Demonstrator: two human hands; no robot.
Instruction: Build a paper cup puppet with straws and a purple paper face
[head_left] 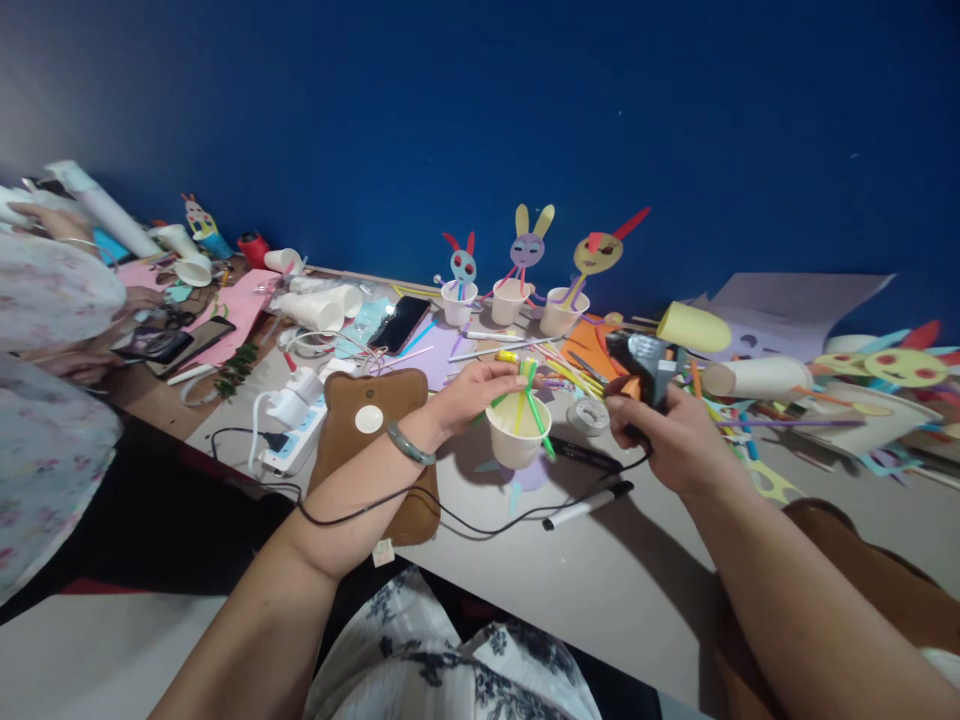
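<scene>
My left hand [487,390] pinches the top of bent green pipe cleaners [533,405]. They stand in a white paper cup [519,446], with yellow ones inside and one green end hanging over the rim. In my right hand [686,435] is a black glue gun [639,368] with an orange trigger, raised to the right of the cup and apart from it. Its black cord [480,528] sags across the table and over my left forearm. Under the cup lie purple and light-blue paper pieces, partly hidden.
Behind stand three paper cups [511,302] with paper-faced figures. A roll of tape [589,417], a marker [589,506] and a phone [400,325] lie around. At left are a brown bear-shaped pad [375,440], a power strip [296,440] and another person's sleeve [56,290].
</scene>
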